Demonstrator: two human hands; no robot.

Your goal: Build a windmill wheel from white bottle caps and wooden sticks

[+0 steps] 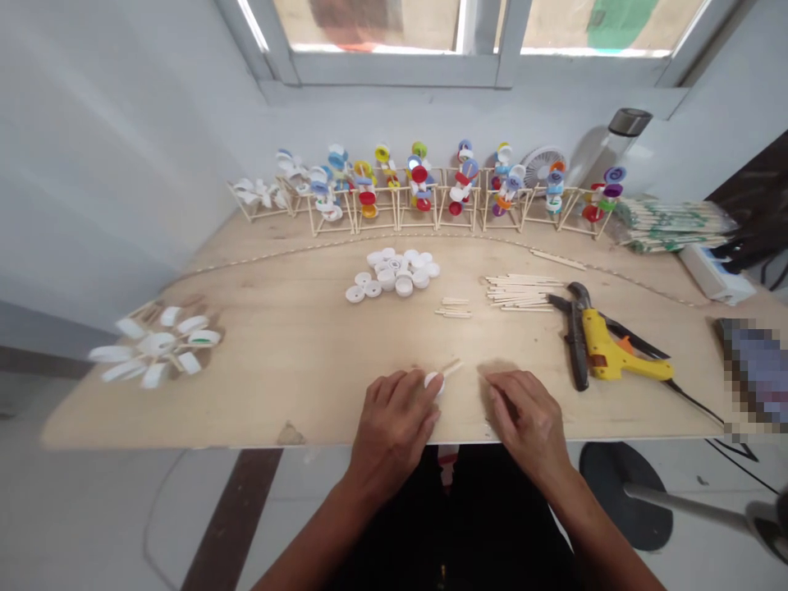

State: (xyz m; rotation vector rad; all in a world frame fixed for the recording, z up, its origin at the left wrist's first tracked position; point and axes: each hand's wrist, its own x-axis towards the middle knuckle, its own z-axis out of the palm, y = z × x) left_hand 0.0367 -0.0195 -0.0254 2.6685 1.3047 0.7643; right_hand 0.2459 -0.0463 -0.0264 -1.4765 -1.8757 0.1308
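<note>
Near the front edge of the table, my left hand (pixel 395 414) is closed on a white bottle cap (pixel 434 382), its thumb and fingers at the cap's side. A short wooden stick (pixel 454 367) juts from the cap toward the upper right. My right hand (pixel 528 414) rests a little to the right, fingers curled and pinched together just above the tabletop. Whatever lies between those fingertips, if anything, is too small to make out. Beyond the hands are a few short stick pieces (pixel 454 313) and a cluster of loose white caps (pixel 394 272).
Right of my right hand lies a yellow glue gun (pixel 607 349) beside black cutters (pixel 577 336). Longer sticks (pixel 523 292) lie behind. A white cap wheel (pixel 160 345) sits at left. Colourful cap wheels on stick frames (pixel 419 193) line the wall, near a bottle (pixel 616 148).
</note>
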